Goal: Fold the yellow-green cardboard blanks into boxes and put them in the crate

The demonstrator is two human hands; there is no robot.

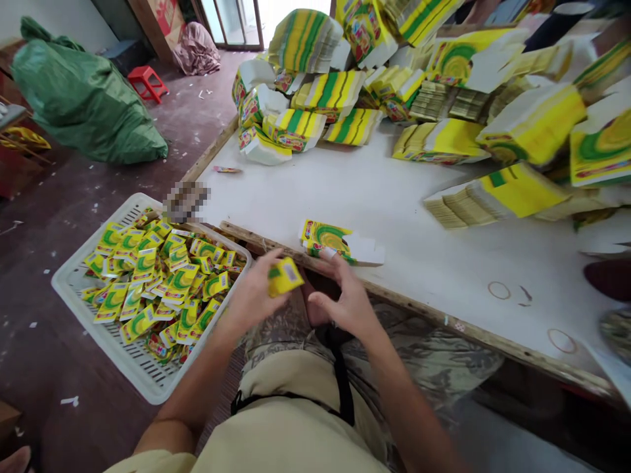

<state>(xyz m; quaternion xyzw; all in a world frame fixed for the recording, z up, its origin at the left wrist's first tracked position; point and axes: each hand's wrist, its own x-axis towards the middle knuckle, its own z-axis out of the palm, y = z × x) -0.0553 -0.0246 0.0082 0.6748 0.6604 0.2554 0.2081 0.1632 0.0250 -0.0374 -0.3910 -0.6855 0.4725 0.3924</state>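
My left hand (256,286) is closed on a small yellow box (286,276), held above my lap in front of the table edge. To its right, my right hand (348,295) has thumb and fingers spread apart. Its fingertips reach the near edge of a flat yellow-and-green carton (323,235) with white flaps, which lies on the table's near edge. Whether they press on that carton or only hover over it I cannot tell. Left of my hands, a white plastic basket (73,266) holds many small yellow-and-green boxes (180,284).
Stacks of flat yellow cartons (318,92) crowd the far side of the white table (365,190). More carton stacks (495,197) lie to the right, near rubber bands (499,290). On the floor are a green sack (89,98) and a red stool (148,83).
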